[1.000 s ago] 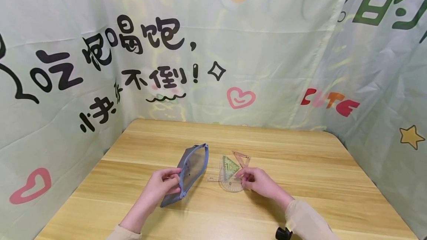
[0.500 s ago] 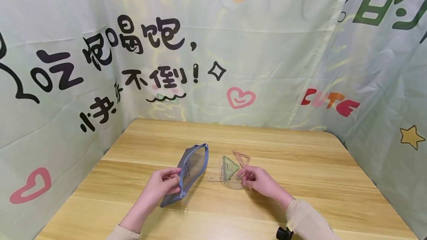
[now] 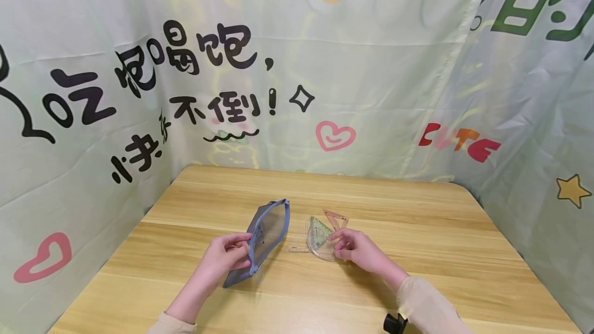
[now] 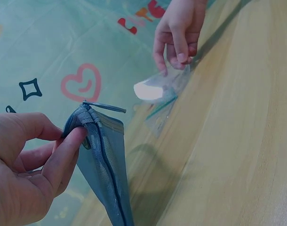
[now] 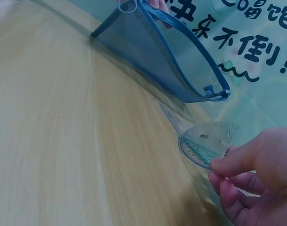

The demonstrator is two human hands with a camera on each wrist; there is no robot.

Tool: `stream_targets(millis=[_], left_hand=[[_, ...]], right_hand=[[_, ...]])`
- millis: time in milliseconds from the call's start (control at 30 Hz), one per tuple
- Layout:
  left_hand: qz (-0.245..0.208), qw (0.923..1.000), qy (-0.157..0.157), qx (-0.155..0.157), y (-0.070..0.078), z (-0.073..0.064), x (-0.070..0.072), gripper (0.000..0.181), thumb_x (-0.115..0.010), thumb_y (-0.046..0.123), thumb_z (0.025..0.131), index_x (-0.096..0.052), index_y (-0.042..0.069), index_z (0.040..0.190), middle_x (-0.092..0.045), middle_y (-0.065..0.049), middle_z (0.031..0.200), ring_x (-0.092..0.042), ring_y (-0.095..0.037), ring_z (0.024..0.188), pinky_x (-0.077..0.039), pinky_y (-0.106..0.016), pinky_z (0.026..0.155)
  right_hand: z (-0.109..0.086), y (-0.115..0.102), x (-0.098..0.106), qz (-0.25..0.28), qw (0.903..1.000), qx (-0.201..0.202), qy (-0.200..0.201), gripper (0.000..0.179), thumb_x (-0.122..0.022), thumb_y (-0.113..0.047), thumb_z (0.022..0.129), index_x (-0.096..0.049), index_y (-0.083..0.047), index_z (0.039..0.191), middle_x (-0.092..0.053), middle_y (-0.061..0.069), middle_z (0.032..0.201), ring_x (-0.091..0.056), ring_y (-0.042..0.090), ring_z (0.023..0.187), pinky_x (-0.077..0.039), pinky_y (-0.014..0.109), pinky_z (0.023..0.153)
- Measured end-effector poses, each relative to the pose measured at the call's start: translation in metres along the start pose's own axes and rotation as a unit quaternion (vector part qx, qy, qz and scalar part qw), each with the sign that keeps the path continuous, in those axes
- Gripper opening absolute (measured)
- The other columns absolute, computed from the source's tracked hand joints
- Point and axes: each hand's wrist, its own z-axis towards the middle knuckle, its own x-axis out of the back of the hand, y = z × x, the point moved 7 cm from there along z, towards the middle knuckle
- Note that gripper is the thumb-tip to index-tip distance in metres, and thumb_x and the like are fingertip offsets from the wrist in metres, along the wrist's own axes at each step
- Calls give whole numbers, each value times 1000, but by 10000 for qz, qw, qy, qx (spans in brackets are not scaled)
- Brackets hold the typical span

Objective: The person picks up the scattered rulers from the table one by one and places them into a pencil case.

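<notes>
A blue-grey mesh zip pouch stands on its edge with its mouth gaping to the right. My left hand pinches the near side of its zipped rim between thumb and fingers, as the left wrist view also shows. To the right, my right hand holds a clear protractor by its edge, tilted up off the table. Seen through or beside the protractor is a green set square. A pink set square lies just behind, and a clear ruler sticks out to the left.
The wooden table is bounded by a printed cloth at the back and both sides. A small black object is at the right sleeve, near the bottom edge of the head view.
The protractor has tilted up and shifted slightly away from me, its near edge rising, as the right hand moves a little forward. The left hand and pouch hold still.
</notes>
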Motion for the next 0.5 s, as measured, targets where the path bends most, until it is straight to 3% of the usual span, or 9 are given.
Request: stream_targets(millis=[200,500], left_hand=[[24,10000,3,-9,0,0,1,40,-58,2,93,-57,-9,131,-57,-8,98,-63,-15,84,-63,-23,73],[24,10000,-55,-47,0,0,1,40,-58,3,93,-56,-9,131,-58,-8,98,-63,-15,84,-63,-24,73]], right_hand=[[2,0,-3,466,9986,-185,-193,42,-66,1,88,-55,7,127,-65,21,97,-60,14,76,-56,23,57],[4,1,-3,723,9966,-281,-266,45,-65,-2,90,-52,9,132,-65,23,99,-60,14,74,-54,23,58]])
